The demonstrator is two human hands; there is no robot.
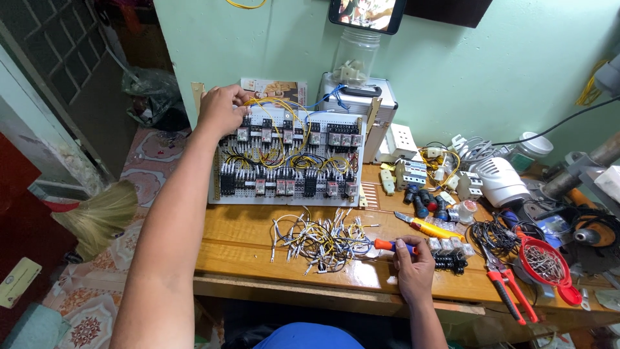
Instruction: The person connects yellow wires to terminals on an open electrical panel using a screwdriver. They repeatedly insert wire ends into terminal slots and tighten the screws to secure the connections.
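A white perforated panel (361,139) carrying rows of relays and yellow, black and blue wires leans upright at the back of the wooden bench. My left hand (221,108) grips the panel's top left corner. My right hand (413,268) rests near the bench's front edge, closed around a screwdriver (386,245) with an orange and blue handle. The screwdriver's shaft points left into a loose pile of short wire pieces (320,239) lying on the wood in front of the panel.
Right of the panel lie a yellow utility knife (429,227), red-handled pliers (510,291), a red strainer of metal pieces (544,264), black cable coils (494,236), small breakers (411,173) and a silver case (361,103). A broom (103,216) lies on the floor at left.
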